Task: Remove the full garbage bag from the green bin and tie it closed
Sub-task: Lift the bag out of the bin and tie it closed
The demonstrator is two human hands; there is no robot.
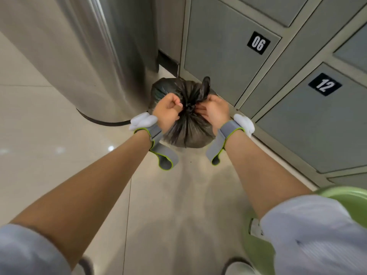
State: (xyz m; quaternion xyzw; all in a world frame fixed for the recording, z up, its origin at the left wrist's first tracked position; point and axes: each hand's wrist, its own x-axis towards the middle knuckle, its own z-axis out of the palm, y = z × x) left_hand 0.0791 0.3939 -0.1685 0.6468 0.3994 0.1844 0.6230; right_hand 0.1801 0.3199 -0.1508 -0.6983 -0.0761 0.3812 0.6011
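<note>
The garbage bag is black, thin and slightly glossy, its plastic pulled into tight radial pleats that run from a gathered neck down over a rounded, full body. It stands on the pale tiled floor, out of the green bin, whose rim shows only at about 4 o'clock in the view, partly behind the right sleeve. At the neck the plastic is bunched into a dark knot-like twist, and one loose tail of the bag sticks up at 1 o'clock from that twist.

The left hand is at 9 o'clock of the neck, its fingers curled into a fist that pinches the gathered plastic. The right hand is at 3 o'clock of the neck, its fingers bent inward and gripping the plastic beside the upright tail. Both wrists carry grey straps edged in bright green, with white pads on the outer sides.

A brushed steel column rises at 10 o'clock of the bag, just beside it. Grey lockers marked 06 and 12 stand from 12 to 3 o'clock, with the bag close to their base.
</note>
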